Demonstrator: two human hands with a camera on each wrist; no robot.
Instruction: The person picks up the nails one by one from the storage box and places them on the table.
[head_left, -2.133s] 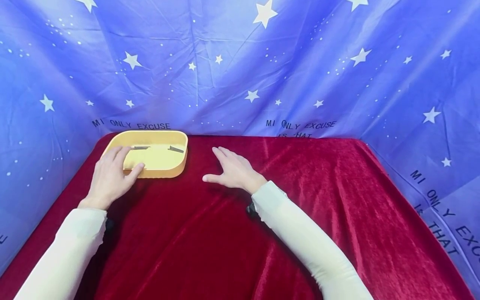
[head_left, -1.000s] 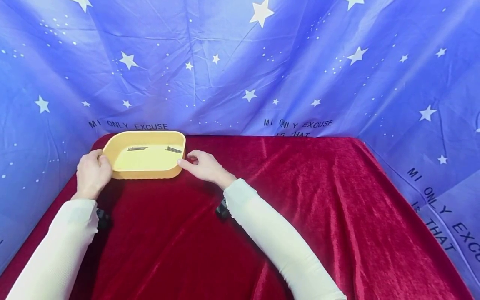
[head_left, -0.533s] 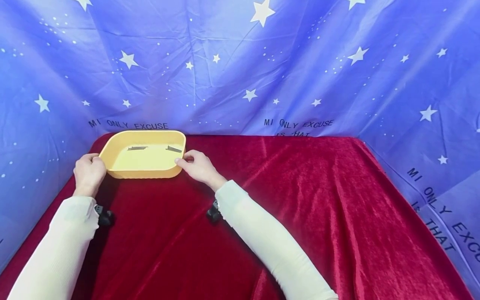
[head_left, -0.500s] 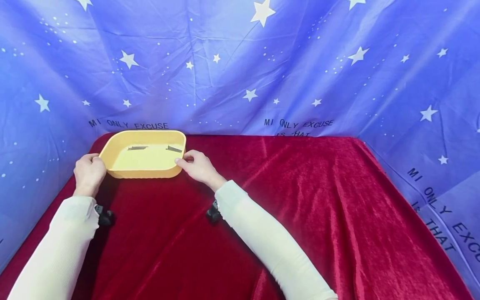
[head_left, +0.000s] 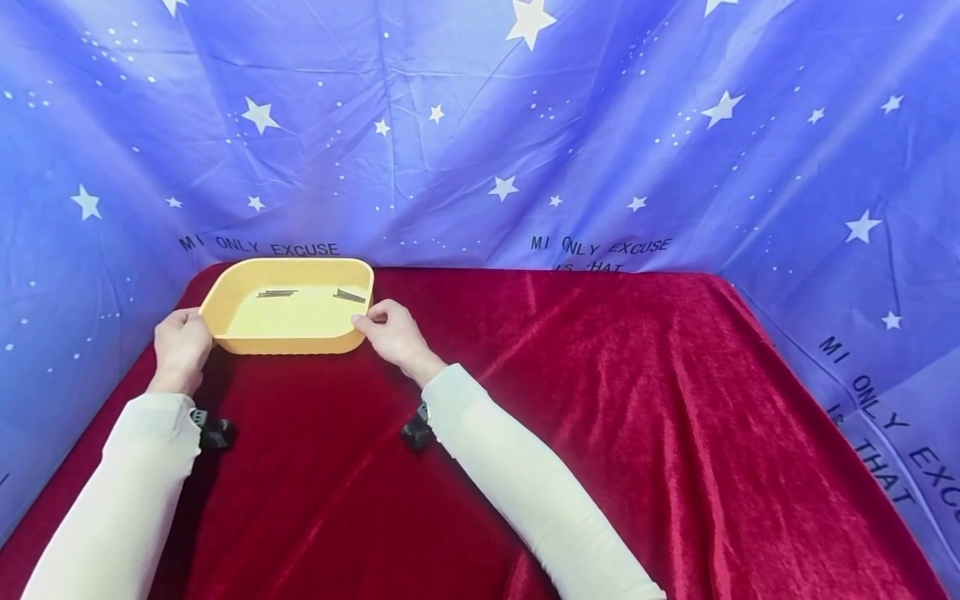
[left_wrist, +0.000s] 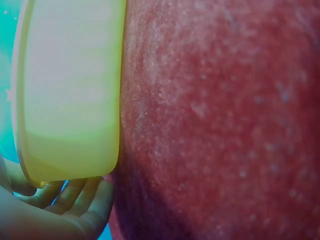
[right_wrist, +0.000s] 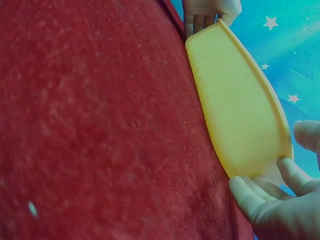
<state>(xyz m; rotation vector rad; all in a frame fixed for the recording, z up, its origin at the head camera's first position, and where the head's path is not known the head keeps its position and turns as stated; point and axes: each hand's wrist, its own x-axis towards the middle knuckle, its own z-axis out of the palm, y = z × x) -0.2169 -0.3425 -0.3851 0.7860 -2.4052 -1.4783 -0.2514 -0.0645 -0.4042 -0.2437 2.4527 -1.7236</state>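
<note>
A shallow yellow plastic bin [head_left: 288, 344] with rounded corners sits at the far left of the table. Two small groups of thin dark rods lie inside it, one left group [head_left: 277, 293] and one right group [head_left: 349, 295]; their exact kind is too small to tell. My left hand [head_left: 182, 342] grips the bin's left end, fingers against the outer wall in the left wrist view. At the opposite end, my right hand [head_left: 393, 333] holds the right side, thumb near the rim and fingers bent against the wall [right_wrist: 235, 110].
Red velvet cloth [head_left: 600, 417] covers the table, with folds on the right. A blue star-printed curtain [head_left: 465, 150] hangs right behind the bin and along both sides. Black wrist cameras [head_left: 213, 431] sit under the cuffs.
My left hand has gone from over the bin to its left end. My right hand has moved left from the open cloth and taken the right end. The bin stays about where it was.
</note>
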